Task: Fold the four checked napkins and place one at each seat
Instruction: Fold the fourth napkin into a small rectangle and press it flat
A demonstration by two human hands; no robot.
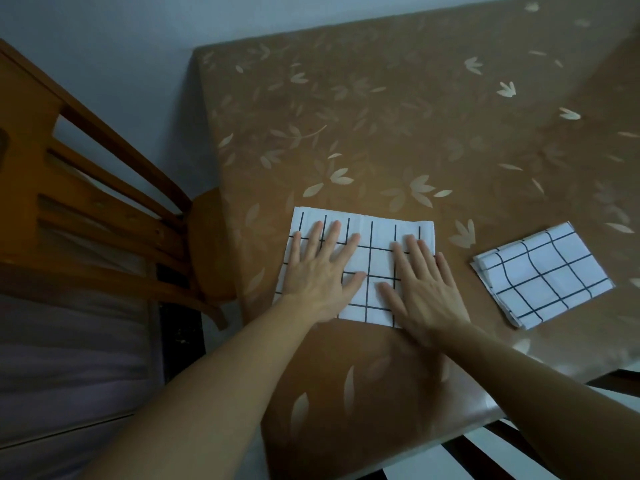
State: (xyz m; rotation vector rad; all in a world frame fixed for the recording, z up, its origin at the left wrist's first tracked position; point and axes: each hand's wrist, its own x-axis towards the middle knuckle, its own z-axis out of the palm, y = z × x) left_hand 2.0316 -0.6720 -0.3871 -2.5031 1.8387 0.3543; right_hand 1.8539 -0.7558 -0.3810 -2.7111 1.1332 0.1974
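Napkin [377, 242] lies flat under left hand [318, 271] and right hand [426, 289].

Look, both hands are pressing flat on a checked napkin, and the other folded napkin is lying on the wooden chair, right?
Not quite. In the head view the left hand and right hand do press flat on a checked napkin, but the other folded napkin lies on the table, to the right of the hands, not on the wooden chair.

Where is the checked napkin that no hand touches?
In the head view, the folded white black-checked cloth napkin lies on the brown leaf-patterned tablecloth, right of the right hand.
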